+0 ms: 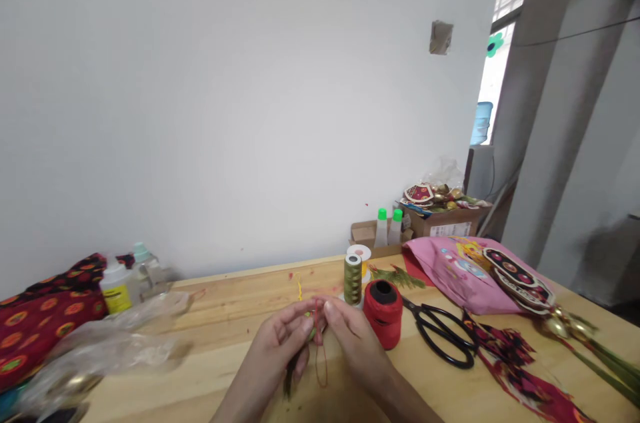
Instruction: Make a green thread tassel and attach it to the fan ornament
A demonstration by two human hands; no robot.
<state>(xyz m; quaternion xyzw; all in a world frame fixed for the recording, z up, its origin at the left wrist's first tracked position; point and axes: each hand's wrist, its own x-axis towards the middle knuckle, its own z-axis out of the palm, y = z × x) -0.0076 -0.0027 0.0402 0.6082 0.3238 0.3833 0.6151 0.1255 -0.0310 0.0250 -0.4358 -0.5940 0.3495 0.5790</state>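
Both hands meet low in the middle of the head view, above the wooden table. My left hand [286, 335] is closed, pinching a dark green tassel [289, 380] whose strands hang below the fingers. In my right hand [354, 333], thumb and fingers pinch a red cord [321, 370], which hangs in a loop between the hands. A yellow cord end [299, 286] sticks up behind my left fingers. Where the cord meets the tassel is partly hidden by the fingers. Just right of the hands stand a spool of red thread [384, 326] and a spool of green thread [353, 278].
Black-handled scissors [445, 336] and dark red fabric scraps [515, 350] lie to the right on the wooden table [220, 336]. Beyond them is a pink bag [465, 283]. A cardboard box [445, 222] stands at the back. Patterned red fabric [50, 323], a glue bottle [117, 286] and plastic bags [115, 350] occupy the left.
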